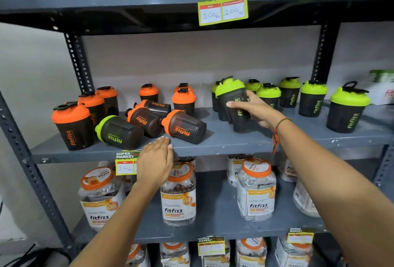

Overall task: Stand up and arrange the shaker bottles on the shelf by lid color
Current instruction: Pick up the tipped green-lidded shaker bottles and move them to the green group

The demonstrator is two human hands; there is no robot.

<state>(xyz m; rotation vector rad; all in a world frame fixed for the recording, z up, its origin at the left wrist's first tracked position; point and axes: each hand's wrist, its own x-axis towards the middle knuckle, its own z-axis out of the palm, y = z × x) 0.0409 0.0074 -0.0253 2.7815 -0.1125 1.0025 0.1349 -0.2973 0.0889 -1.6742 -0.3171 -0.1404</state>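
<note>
Green-lidded shaker bottle (231, 100), tilted, within right hand (253, 108) fingers (233, 104).

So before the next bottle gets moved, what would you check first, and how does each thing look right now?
1. Right hand has a firm hold on the tilted green-lid bottle: ok, fingers wrap its side.
2. Left hand is free for another bottle: ok, open at the shelf edge.
3. All bottles upright: not ok, three orange-lid bottles and one green-lid bottle lie on their sides.
4. Colours separated: not ok, that lying green-lid bottle sits among the orange ones.
5. Room among the standing green-lid bottles: ok, bare shelf in front.
6. Lids shut tight: cannot tell.
</note>
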